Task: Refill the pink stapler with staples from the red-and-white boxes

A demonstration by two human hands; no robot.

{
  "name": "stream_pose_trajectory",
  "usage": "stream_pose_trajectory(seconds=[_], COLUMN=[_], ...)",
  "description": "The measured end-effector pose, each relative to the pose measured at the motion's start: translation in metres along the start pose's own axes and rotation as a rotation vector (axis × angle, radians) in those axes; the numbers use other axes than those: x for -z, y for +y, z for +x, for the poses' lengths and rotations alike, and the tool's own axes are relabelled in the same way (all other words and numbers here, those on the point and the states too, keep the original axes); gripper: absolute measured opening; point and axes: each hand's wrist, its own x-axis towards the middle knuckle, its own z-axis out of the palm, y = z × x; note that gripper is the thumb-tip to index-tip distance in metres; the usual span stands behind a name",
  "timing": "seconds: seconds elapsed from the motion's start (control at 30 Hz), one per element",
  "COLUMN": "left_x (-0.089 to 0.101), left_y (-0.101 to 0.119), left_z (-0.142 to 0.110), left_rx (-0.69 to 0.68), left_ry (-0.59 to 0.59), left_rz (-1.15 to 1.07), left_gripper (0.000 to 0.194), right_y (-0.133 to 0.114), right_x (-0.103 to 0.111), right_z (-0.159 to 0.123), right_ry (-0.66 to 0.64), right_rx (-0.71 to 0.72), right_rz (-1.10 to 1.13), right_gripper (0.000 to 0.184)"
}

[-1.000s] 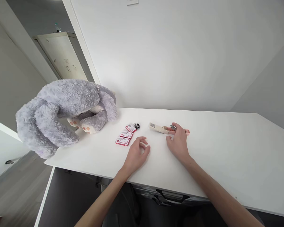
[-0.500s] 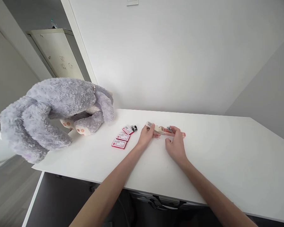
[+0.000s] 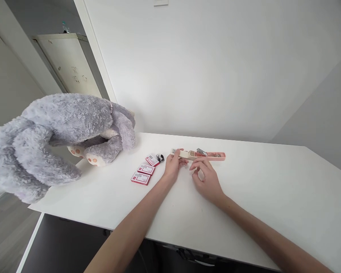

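An opened-out stapler, cream on one half and pink on the other, lies stretched across the white tabletop. A metal part sticks up at a tilt near its middle, and more metal shows inside the pink half. My left hand is closed on the cream end, thumb on top and fingers beneath. Just in front of the stapler's middle, my right hand has curled fingers with a gap between thumb and forefinger; nothing is visible in it.
Several red-and-white small boxes lie left of my left hand, a small black-and-silver item beside the farthest. A big grey plush toy covers the table's left end. The wall rises behind the white table.
My right hand has come off the pink half, drawing back toward me and left. The metal part and pink half now show more fully. The left hand keeps its hold.
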Motion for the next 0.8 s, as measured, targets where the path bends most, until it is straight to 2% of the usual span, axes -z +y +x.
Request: stream_pose_trajectory(seconds=[0.07, 0.17, 0.27, 0.37, 0.5, 0.63, 0.8], left_x=[0.000, 0.001, 0.001, 0.001, 0.000, -0.003, -0.006], left_y=[0.002, 0.003, 0.004, 0.005, 0.006, 0.006, 0.006], left_z=[0.001, 0.004, 0.007, 0.008, 0.007, 0.004, -0.001], left_rx=[0.025, 0.063, 0.094, 0.111, 0.130, 0.146, 0.108], left_ry=[0.006, 0.026, 0.051, 0.068, 0.063, 0.047, -0.105], left_rz=[-0.052, -0.108, -0.134, -0.142, -0.131, -0.103, 0.054], left_gripper=[0.027, 0.022, 0.019, 0.018, 0.018, 0.018, 0.026], right_y=[0.007, 0.017, 0.024, 0.024, 0.023, 0.025, 0.023], right_x=[0.002, 0.010, 0.020, 0.028, 0.037, 0.044, 0.045], right_z=[0.007, 0.017, 0.024, 0.028, 0.032, 0.034, 0.033], right_ry=[-0.062, -0.072, -0.042, 0.040, 0.109, 0.134, 0.147], right_rx=[-0.096, -0.297, -0.431, -0.519, -0.441, -0.363, -0.286], right_rz=[0.102, 0.255, 0.345, 0.423, 0.476, 0.452, 0.406], right_gripper=[0.012, 0.013, 0.021, 0.030, 0.040, 0.040, 0.037])
